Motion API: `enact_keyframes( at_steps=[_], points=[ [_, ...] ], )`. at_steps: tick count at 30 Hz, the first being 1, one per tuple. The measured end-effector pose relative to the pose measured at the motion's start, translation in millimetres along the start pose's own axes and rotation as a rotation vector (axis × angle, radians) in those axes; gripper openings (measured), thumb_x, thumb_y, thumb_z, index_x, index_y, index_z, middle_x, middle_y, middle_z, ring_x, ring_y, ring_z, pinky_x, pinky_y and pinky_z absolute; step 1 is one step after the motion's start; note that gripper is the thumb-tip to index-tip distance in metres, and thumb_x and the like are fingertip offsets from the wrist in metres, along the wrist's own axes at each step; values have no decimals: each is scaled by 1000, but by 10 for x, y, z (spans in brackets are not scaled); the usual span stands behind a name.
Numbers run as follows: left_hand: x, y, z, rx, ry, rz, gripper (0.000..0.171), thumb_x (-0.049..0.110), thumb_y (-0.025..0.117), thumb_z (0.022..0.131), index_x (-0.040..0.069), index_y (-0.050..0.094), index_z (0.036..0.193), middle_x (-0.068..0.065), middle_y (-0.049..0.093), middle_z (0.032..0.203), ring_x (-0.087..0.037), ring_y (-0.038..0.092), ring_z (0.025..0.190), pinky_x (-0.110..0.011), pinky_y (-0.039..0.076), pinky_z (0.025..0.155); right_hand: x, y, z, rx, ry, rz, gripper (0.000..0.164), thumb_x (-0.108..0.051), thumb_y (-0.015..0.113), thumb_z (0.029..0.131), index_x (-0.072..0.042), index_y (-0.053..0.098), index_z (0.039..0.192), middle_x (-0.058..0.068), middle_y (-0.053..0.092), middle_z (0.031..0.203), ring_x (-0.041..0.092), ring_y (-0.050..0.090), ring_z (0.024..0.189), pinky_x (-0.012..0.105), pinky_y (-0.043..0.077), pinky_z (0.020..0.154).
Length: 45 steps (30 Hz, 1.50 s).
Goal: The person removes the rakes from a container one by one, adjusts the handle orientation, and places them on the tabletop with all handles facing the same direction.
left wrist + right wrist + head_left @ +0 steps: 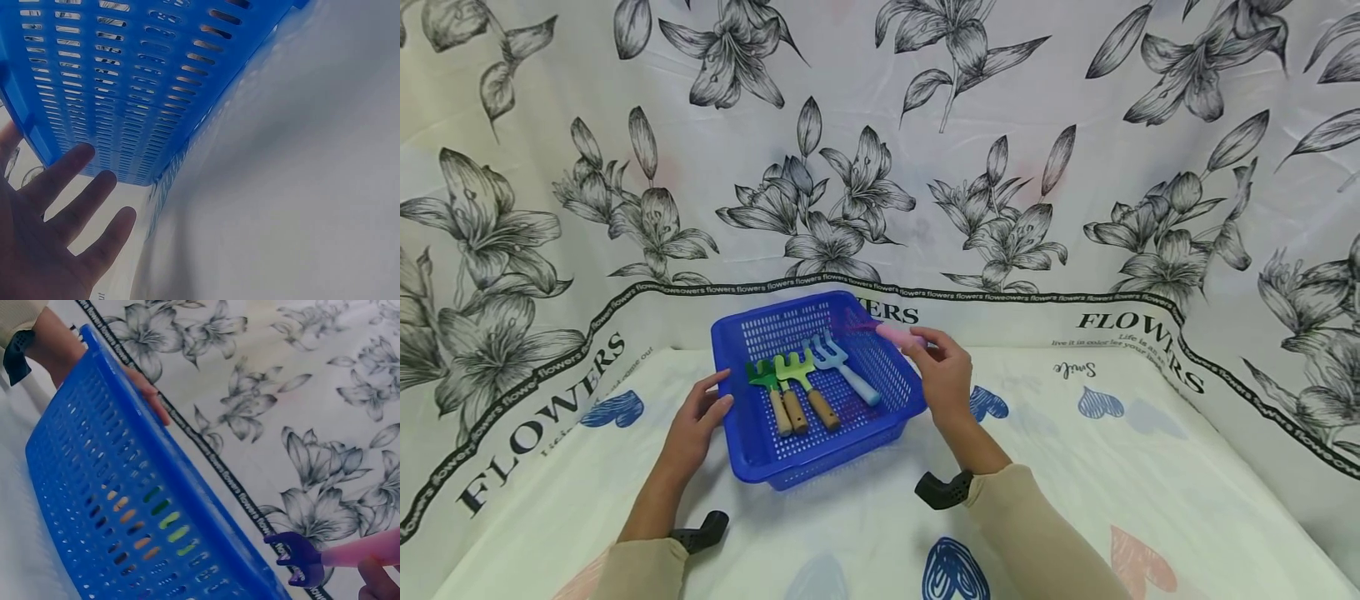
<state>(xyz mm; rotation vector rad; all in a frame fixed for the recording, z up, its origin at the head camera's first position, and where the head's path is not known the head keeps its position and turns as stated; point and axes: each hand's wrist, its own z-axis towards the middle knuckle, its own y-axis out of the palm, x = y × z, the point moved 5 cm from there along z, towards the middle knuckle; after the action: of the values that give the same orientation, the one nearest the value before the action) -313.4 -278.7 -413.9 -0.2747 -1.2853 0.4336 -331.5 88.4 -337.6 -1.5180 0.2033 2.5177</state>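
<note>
My right hand (947, 377) pinches the pink handle of a small garden fork (359, 550) above the right side of a blue plastic basket (820, 454). Its purple, pronged head points left over the basket. Inside lie several more hand forks: dark green (763, 375) and light green (793, 365) heads with wooden handles, plus a light blue fork (856, 383). My left hand (691, 429) is at the basket's left rim; the left wrist view shows its fingers straight and spread beside the slotted wall. Whether the thumb presses the rim is unclear.
A pale cloth with printed hearts (1101, 403) covers the table under the basket. Behind and at both sides hangs a white curtain (925, 233) with black flower drawings and lettering.
</note>
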Motion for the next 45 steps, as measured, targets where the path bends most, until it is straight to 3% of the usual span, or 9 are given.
enact_keyframes(
  at_steps=[4, 9, 16, 27, 31, 35, 38, 45],
  points=[
    [38, -3, -23, -2, -9, -2, 61, 42, 45, 102, 17, 25, 154, -26, 31, 151, -48, 35, 134, -63, 37, 100, -47, -108, 33, 36, -2, 10, 22, -17, 68, 92, -8, 71, 112, 8, 68, 109, 23, 69, 92, 32, 57, 79],
    [97, -8, -53, 1, -18, 1, 60, 38, 44, 103, 13, 25, 154, -28, 30, 151, -50, 34, 134, -64, 35, 100, -72, -235, 22, 86, -6, -68, 24, -21, 71, 91, -9, 72, 111, 8, 69, 111, 23, 66, 91, 28, 57, 74],
    [17, -14, -41, 9, -11, 5, 62, 44, 45, 101, 20, 25, 155, -25, 31, 152, -47, 35, 134, -62, 37, 100, -6, -406, 8, 103, -41, -132, 26, -21, 71, 91, -5, 71, 111, 13, 69, 109, 26, 64, 86, 17, 51, 62],
    [2, -25, 4, 12, 16, 11, 60, 42, 45, 102, 19, 25, 155, -25, 32, 151, -47, 36, 133, -62, 38, 99, 268, -702, -77, 152, 31, -271, 26, -25, 71, 91, -9, 70, 113, 7, 68, 109, 21, 63, 89, 12, 51, 70],
    [199, -30, -90, 5, 0, 5, 60, 38, 45, 102, 13, 26, 154, -28, 31, 150, -49, 35, 133, -63, 37, 100, 379, -792, -89, 172, 61, -298, 29, -28, 72, 90, -10, 70, 113, 6, 67, 111, 20, 63, 91, 10, 49, 72],
    [169, -28, -83, 5, -4, 4, 61, 39, 45, 102, 14, 26, 154, -27, 31, 151, -48, 34, 134, -63, 37, 100, 463, -866, -91, 193, 69, -342, 29, -30, 72, 90, -11, 70, 112, 6, 67, 110, 20, 61, 89, 10, 48, 70],
    [-7, -21, -6, 11, 6, 3, 61, 41, 46, 102, 19, 25, 155, -24, 31, 152, -47, 35, 135, -63, 38, 99, 522, -917, -90, 210, 77, -370, 30, -31, 72, 90, -11, 70, 112, 6, 67, 109, 19, 59, 87, 9, 47, 69],
    [-10, -3, -16, 12, 11, 5, 61, 44, 45, 101, 22, 26, 154, -22, 32, 153, -46, 35, 134, -63, 38, 99, 624, -1006, -80, 223, 90, -397, 29, -31, 71, 90, -10, 70, 111, 8, 66, 108, 21, 57, 87, 9, 45, 68]
  ],
)
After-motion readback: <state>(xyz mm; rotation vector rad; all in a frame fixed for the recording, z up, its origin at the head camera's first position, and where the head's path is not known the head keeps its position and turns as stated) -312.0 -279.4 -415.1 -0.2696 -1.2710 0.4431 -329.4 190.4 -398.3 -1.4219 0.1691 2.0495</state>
